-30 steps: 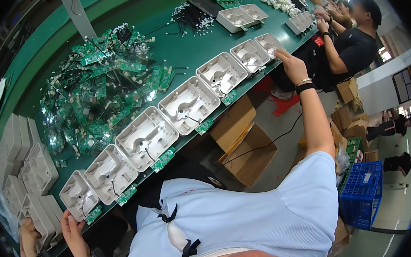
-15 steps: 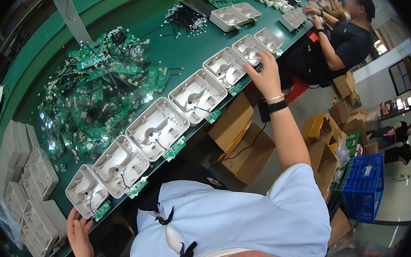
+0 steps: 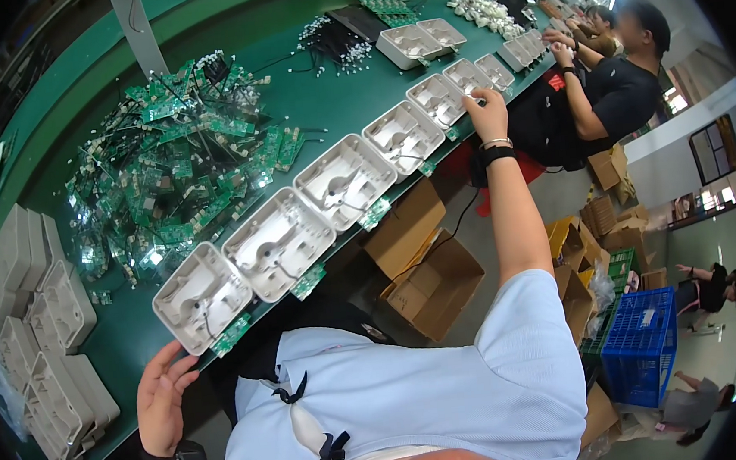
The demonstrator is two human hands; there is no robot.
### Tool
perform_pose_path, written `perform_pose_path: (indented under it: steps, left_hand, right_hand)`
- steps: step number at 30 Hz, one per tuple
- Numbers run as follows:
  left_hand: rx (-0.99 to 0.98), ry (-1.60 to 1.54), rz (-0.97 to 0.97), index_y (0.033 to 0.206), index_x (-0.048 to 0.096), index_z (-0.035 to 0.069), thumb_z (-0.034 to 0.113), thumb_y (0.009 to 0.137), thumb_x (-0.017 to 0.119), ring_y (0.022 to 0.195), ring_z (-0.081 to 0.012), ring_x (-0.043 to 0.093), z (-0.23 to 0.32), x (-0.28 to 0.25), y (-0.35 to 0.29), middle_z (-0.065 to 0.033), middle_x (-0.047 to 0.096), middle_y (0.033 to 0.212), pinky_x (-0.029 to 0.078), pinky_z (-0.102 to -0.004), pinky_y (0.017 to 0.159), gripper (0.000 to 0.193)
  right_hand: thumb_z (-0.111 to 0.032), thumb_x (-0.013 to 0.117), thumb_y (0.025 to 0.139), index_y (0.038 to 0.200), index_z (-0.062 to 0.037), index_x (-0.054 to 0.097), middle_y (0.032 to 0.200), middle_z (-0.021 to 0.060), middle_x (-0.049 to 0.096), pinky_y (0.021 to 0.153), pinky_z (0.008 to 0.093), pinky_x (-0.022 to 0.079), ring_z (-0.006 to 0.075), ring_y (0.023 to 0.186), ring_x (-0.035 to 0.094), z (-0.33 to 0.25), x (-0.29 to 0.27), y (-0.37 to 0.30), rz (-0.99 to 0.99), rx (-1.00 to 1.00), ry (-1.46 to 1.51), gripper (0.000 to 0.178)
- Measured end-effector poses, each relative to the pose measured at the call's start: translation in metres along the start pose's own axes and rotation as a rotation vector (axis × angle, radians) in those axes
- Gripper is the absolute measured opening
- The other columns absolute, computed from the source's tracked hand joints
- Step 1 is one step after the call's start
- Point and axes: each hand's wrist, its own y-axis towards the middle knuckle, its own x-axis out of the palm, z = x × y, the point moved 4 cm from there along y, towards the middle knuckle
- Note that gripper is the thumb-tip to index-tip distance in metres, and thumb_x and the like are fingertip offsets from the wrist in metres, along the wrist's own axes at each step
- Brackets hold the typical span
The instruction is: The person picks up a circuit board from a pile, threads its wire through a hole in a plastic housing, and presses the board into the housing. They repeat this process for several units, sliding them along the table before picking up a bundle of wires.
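Several white plastic housings (image 3: pixel 241 259) stand end to end in a slanting row along the near table edge, hollow sides up. Green circuit boards (image 3: pixel 307 282) hang by dark wires from them over the edge. At the row's left end, my left hand (image 3: pixel 163 397) has its fingers apart, their tips at the lower corner of the nearest housing (image 3: pixel 184 283). Farther along, my right hand (image 3: pixel 489 118) is at the near side of the smaller-looking housings (image 3: pixel 437 101), thumb and fingers apart and bent. Whether its fingertips press on a wall is hard to see.
A tangled heap of wired circuit boards (image 3: pixel 176 158) covers the table behind the row. Stacked housings (image 3: pixel 55 376) stand at left. Two more housings (image 3: pixel 418 43) sit farther back. A co-worker (image 3: pixel 619 72) works at right. Cardboard boxes (image 3: pixel 433 281) and a blue crate (image 3: pixel 640 342) are below.
The row of housings has slid to the right and away along the table edge. My left hand has followed it rightward; my right hand has shifted slightly farther along, its fingers less spread.
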Motion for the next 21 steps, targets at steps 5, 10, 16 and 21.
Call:
perform_pose_path:
  steps: [5, 10, 16, 21]
  left_hand:
    - [0.024, -0.041, -0.104, 0.156, 0.043, -0.005, 0.034, 0.107, 0.061, 0.142, -0.0308, 0.054, -0.003, 0.027, 0.020, -0.0173, 0.047, 0.161, 0.046, -0.0419, 0.114, 0.065]
    - [0.054, -0.089, -0.212, 0.158, 0.041, -0.004, 0.030, 0.105, 0.064, 0.147, -0.0316, 0.049, -0.004, 0.045, 0.038, -0.0169, 0.043, 0.164, 0.040, -0.0429, 0.119, 0.067]
    - [-0.009, -0.126, -0.237, 0.162, 0.036, -0.002, 0.020, 0.103, 0.068, 0.150, -0.0274, 0.045, 0.000, 0.064, 0.040, -0.0134, 0.039, 0.166, 0.036, -0.0411, 0.123, 0.071]
    - [0.026, -0.117, -0.354, 0.164, 0.035, 0.003, 0.013, 0.102, 0.070, 0.150, -0.0264, 0.045, -0.006, 0.075, 0.059, -0.0110, 0.036, 0.169, 0.037, -0.0412, 0.122, 0.071]
  right_hand:
    - [-0.029, 0.080, 0.086, 0.106, -0.0036, 0.077, 0.121, 0.0192, 0.072, 0.107, 0.0408, 0.050, 0.0355, 0.119, 0.066, 0.026, 0.011, 0.025, -0.019, 0.034, 0.001, 0.032]
    - [-0.025, 0.075, 0.091, 0.108, -0.0036, 0.077, 0.123, 0.0185, 0.072, 0.109, 0.0415, 0.049, 0.0346, 0.122, 0.066, 0.060, 0.012, 0.045, 0.142, -0.119, -0.033, 0.028]
    - [-0.013, 0.073, 0.092, 0.112, 0.0037, 0.077, 0.116, 0.0158, 0.076, 0.103, 0.0363, 0.051, 0.0273, 0.112, 0.071, 0.005, -0.019, 0.029, 0.081, 0.077, 0.227, 0.026]
    - [-0.011, 0.068, 0.104, 0.128, 0.0066, 0.069, 0.132, 0.0140, 0.071, 0.111, 0.0341, 0.047, 0.0219, 0.121, 0.065, -0.045, -0.062, -0.032, 0.106, 0.032, 0.478, 0.030]
